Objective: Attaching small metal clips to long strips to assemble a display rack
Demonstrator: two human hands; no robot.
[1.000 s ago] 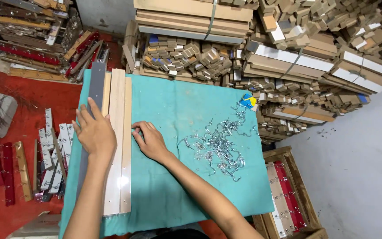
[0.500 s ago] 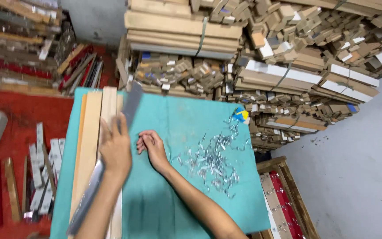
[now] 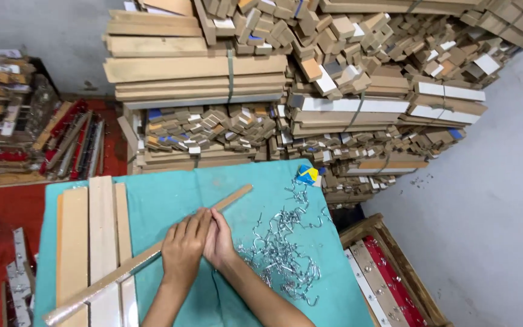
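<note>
While both hands press together at the middle of the teal cloth-covered table (image 3: 177,188), the left hand (image 3: 184,249) closes its fingers over a long, thin wooden strip (image 3: 152,254) lying slantwise, and the right hand (image 3: 220,242) lies against it on the same strip, its own hold hidden. Flat pale wooden boards (image 3: 89,236) lie left; a heap of silver metal hooks (image 3: 282,257) lies right. Beyond, bundled wooden slats (image 3: 201,72) are stacked.
</note>
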